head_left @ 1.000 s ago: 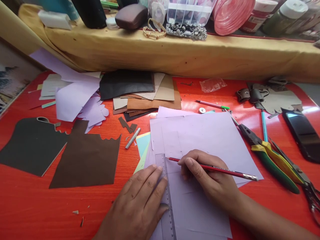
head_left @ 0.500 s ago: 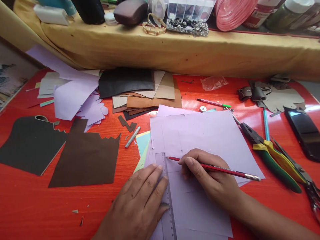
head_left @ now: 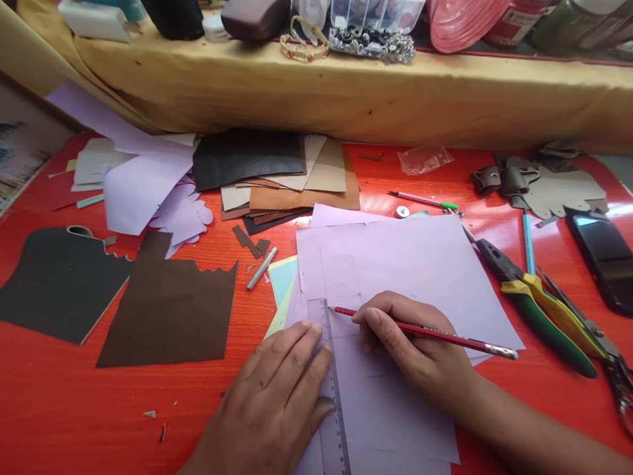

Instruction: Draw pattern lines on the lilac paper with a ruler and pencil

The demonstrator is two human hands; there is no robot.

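Left hand [head_left: 277, 389] flat and outstretched, pressing on the straight, clear plastic ruler [head_left: 335, 435] over lilac paper sheets [head_left: 415, 257]! Right of the ruler, the right hand [head_left: 425, 361] pinches a slim red wooden pencil [head_left: 462, 341], tip just beside the ruler's far end.

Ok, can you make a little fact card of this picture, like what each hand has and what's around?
Left hand: rests on the clear ruler
Right hand: holds a red pencil, tip near the ruler's edge
Under the ruler: purple paper
Off to the left: dark brown piece, blackish piece
Off to the right: pliers, scissors, phone
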